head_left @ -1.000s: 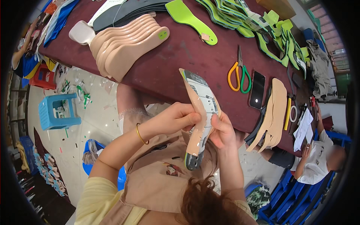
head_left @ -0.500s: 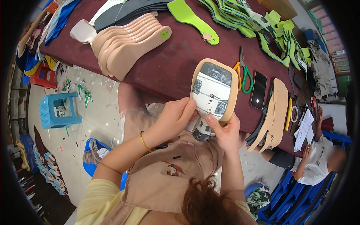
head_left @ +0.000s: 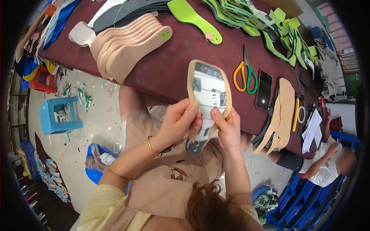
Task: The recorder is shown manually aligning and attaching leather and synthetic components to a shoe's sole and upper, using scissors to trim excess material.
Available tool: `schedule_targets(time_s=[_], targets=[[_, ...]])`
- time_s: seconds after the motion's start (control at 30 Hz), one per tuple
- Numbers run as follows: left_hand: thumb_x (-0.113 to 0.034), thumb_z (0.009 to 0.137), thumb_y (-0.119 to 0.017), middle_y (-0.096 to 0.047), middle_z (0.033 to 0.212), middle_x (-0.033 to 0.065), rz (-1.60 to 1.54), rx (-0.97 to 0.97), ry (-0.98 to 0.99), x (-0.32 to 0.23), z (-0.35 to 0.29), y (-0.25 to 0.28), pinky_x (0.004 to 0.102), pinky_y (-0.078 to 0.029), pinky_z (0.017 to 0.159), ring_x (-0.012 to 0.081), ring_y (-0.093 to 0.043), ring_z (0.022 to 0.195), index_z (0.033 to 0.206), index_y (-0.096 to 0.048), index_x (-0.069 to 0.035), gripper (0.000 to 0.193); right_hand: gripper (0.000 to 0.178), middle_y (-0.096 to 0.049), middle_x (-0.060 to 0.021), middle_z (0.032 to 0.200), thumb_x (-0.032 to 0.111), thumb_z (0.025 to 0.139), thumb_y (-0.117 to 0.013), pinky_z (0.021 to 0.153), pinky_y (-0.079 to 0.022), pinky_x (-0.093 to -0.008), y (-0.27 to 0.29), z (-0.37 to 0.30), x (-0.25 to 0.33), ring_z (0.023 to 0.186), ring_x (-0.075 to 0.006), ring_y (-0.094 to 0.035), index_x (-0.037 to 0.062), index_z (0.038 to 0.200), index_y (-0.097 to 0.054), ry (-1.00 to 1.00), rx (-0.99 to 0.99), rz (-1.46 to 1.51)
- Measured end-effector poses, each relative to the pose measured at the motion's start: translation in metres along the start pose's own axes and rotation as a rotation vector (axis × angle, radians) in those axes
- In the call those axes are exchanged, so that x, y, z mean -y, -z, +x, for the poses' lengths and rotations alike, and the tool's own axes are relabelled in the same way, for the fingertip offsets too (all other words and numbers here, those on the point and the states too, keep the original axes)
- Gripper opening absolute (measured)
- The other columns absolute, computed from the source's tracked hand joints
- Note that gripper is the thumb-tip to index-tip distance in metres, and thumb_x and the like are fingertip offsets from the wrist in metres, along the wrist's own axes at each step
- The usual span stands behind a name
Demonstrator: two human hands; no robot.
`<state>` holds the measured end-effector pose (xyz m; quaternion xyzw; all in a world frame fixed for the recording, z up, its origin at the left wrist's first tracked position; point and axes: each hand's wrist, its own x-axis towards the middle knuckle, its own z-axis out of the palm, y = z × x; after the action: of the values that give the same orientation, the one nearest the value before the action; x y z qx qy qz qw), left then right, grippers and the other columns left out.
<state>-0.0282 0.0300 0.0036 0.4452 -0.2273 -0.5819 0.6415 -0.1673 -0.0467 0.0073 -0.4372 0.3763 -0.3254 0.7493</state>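
Observation:
Over my lap, at the table's front edge, I hold a shoe insole (head_left: 212, 88) upright between both hands. Its white and dark patched underside faces me, with a beige cover showing as a rim around it. My right hand (head_left: 228, 130) grips its right edge, thumb on the underside and fingers behind. At the narrow middle, my left hand (head_left: 180, 118) pinches the left edge with thumb and fingers closed. The insole's dark narrow end (head_left: 195, 146) points down toward my apron. What lies inside the left fingertips is hidden.
On the dark red table (head_left: 165, 84) lie stacked beige insoles (head_left: 129, 50), a green insole (head_left: 192, 17), a green insole pile (head_left: 231, 15), scissors (head_left: 246, 57), a phone (head_left: 264, 90) and beige cut pieces (head_left: 282, 111). A blue stool (head_left: 59, 115) stands left; a co-worker (head_left: 323, 163) sits right.
The insole has turned, so its wide end looks narrower and tilts left. Both hands have shifted slightly left and down with it. The co-worker's arm has moved.

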Motion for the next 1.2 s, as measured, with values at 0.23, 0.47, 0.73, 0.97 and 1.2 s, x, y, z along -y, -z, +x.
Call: schedule_targets(time_s=[0.23,0.47,0.73,0.97,1.2], targets=[[-0.017,0.096,-0.050,-0.057,0.063,0.0108,0.690,-0.189,-0.247,-0.001,0.023,-0.016,0.0315,-0.044,0.050,0.0217,-0.057,0.054,0.083,-0.053,0.000,0.021,0.031,-0.064,-0.0069,0.100,0.015,0.087,-0.067,0.080,-0.047,-0.0257,-0.023,-0.013,-0.020,0.089,-0.0108,-0.058,-0.0040,0.109,-0.056,0.295,-0.276,-0.254],[-0.024,0.100,-0.043,-0.054,0.077,0.0048,0.299,0.121,-0.114,0.003,0.019,0.012,0.0288,-0.044,0.062,0.0139,-0.053,0.069,0.097,-0.050,-0.003,0.023,0.034,-0.063,-0.0094,0.109,0.012,0.088,-0.064,0.085,-0.047,-0.0277,0.009,-0.005,-0.015,0.097,-0.0132,-0.059,-0.0031,0.116,-0.052,0.046,-0.099,0.053],[-0.031,0.101,-0.038,-0.059,0.108,0.0081,0.335,0.422,0.101,-0.009,0.014,0.028,0.0301,-0.049,0.078,0.0136,-0.059,0.093,0.125,-0.045,-0.002,0.038,0.039,-0.060,-0.0099,0.115,0.015,0.090,-0.062,0.091,-0.046,-0.0311,0.009,-0.005,-0.007,0.104,-0.0159,-0.058,-0.0023,0.122,-0.048,-0.135,0.112,0.274],[-0.022,0.099,-0.042,-0.060,0.106,0.0069,0.644,0.241,-0.094,-0.005,0.010,0.009,0.0300,-0.045,0.084,0.0154,-0.057,0.095,0.124,-0.046,-0.001,0.033,0.044,-0.059,-0.0107,0.117,0.016,0.089,-0.062,0.092,-0.046,-0.0328,0.006,-0.010,-0.003,0.106,-0.0174,-0.058,-0.0028,0.125,-0.046,-0.132,0.063,0.239],[-0.020,0.095,-0.053,-0.052,0.090,-0.0021,0.264,0.558,0.046,-0.003,0.015,0.027,0.0211,-0.041,0.068,0.0051,-0.047,0.079,0.113,-0.049,-0.003,0.025,0.055,-0.058,-0.0137,0.118,0.026,0.087,-0.064,0.092,-0.049,-0.0359,0.027,-0.001,-0.014,0.108,-0.0232,-0.058,-0.0043,0.128,-0.042,-0.287,0.340,0.543]])
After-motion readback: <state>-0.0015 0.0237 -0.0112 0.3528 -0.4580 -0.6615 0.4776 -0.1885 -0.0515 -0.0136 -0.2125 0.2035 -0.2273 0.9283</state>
